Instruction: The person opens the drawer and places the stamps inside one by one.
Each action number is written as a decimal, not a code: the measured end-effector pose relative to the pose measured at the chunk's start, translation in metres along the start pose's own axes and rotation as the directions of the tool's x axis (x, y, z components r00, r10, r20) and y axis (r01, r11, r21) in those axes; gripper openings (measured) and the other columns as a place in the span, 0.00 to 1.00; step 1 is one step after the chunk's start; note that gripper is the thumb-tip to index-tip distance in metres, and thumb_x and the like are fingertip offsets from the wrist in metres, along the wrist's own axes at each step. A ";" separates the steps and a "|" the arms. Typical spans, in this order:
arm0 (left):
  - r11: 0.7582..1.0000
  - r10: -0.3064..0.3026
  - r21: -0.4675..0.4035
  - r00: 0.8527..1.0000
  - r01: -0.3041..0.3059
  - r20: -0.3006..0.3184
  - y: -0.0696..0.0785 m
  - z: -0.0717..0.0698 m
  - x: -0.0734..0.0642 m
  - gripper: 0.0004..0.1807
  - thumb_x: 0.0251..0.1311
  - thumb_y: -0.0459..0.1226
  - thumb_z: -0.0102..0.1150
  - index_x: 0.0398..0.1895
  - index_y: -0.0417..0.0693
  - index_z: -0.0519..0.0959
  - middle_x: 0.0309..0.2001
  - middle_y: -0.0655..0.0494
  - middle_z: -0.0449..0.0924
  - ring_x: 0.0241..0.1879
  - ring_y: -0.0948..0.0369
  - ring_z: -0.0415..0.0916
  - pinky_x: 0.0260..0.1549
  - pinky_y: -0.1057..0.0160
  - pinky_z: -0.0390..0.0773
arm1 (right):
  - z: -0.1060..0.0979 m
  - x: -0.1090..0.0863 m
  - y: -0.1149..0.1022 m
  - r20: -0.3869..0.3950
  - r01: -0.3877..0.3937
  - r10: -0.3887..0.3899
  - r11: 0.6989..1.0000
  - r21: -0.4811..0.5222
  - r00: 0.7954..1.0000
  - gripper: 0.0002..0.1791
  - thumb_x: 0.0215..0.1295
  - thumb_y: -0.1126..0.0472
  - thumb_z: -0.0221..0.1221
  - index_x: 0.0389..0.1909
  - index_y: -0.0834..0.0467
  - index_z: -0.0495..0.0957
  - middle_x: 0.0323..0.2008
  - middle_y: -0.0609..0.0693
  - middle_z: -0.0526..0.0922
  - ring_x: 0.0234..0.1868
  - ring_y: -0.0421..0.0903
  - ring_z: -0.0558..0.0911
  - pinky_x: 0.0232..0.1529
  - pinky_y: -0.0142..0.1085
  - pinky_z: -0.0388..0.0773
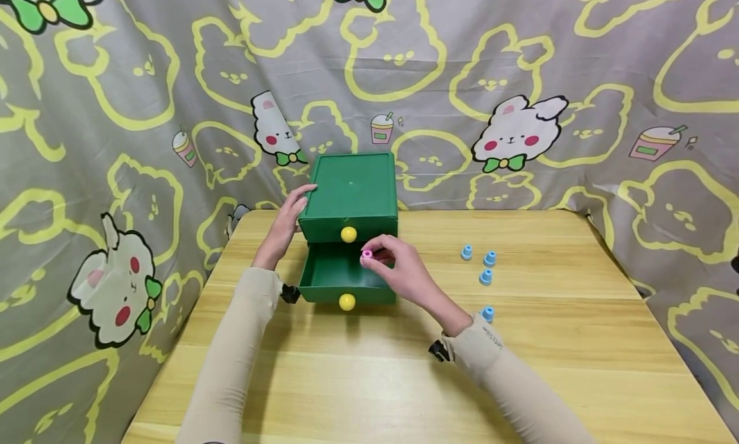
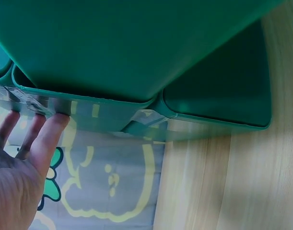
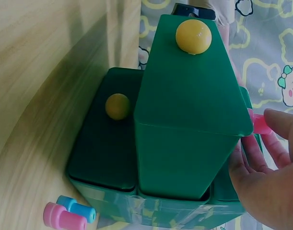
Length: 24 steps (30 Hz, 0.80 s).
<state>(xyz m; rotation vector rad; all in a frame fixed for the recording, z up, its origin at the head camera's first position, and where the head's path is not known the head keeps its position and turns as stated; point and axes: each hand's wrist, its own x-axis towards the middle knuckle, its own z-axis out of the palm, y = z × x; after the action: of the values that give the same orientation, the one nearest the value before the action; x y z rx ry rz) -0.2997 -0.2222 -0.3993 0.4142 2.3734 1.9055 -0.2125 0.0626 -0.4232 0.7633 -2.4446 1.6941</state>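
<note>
A green drawer cabinet (image 1: 352, 187) with yellow knobs stands at the back of the table, and one drawer (image 1: 323, 294) below its top one is pulled out. Over that drawer, my right hand (image 1: 401, 271) pinches a small pink stepped plastic peg (image 1: 366, 258) between thumb and fingers. The right wrist view has the same pink peg (image 3: 262, 124) right beside the drawer's rim. My left hand (image 1: 284, 226) lies against the cabinet's left side. In the left wrist view its fingers (image 2: 50, 136) are extended, fingertips at the cabinet wall.
Several blue stepped pegs, one of them a blue peg (image 1: 486, 277), stand on the table (image 1: 548, 354) right of the cabinet. Another pink peg (image 3: 64, 218) and a blue peg (image 3: 79, 206) are close to the cabinet's side. A patterned curtain (image 1: 427, 59) hangs behind.
</note>
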 end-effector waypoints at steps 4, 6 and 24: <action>1.000 0.004 0.002 1.000 -0.004 -0.002 0.000 -0.001 0.000 0.27 0.82 0.51 0.39 0.79 0.60 0.61 0.82 0.51 0.48 0.72 0.42 0.62 0.63 0.32 0.68 | 0.002 0.001 0.001 -0.001 -0.002 0.002 1.000 0.001 1.000 0.05 0.70 0.60 0.66 0.44 0.54 0.83 0.42 0.48 0.84 0.42 0.43 0.84 0.48 0.35 0.84; 1.000 0.007 0.001 1.000 -0.007 0.001 -0.001 -0.001 0.000 0.27 0.82 0.51 0.39 0.79 0.60 0.61 0.82 0.52 0.48 0.72 0.43 0.62 0.62 0.34 0.69 | 0.003 0.002 0.001 0.001 -0.005 0.005 1.000 0.008 1.000 0.05 0.70 0.60 0.66 0.44 0.55 0.84 0.42 0.48 0.85 0.42 0.43 0.84 0.48 0.36 0.84; 1.000 0.002 0.006 1.000 -0.002 0.005 -0.001 0.000 -0.001 0.28 0.81 0.52 0.39 0.80 0.61 0.61 0.82 0.52 0.47 0.72 0.43 0.62 0.60 0.37 0.71 | 0.022 0.017 0.005 0.078 -0.095 0.096 0.995 -0.009 0.992 0.06 0.69 0.60 0.68 0.45 0.53 0.85 0.42 0.47 0.87 0.40 0.40 0.86 0.47 0.33 0.84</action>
<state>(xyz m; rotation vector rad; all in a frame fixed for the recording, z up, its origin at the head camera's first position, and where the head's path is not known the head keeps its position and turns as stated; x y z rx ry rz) -0.2991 -0.2231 -0.4004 0.4207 2.3776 1.8958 -0.2249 0.0380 -0.4299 0.7366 -2.5766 1.7203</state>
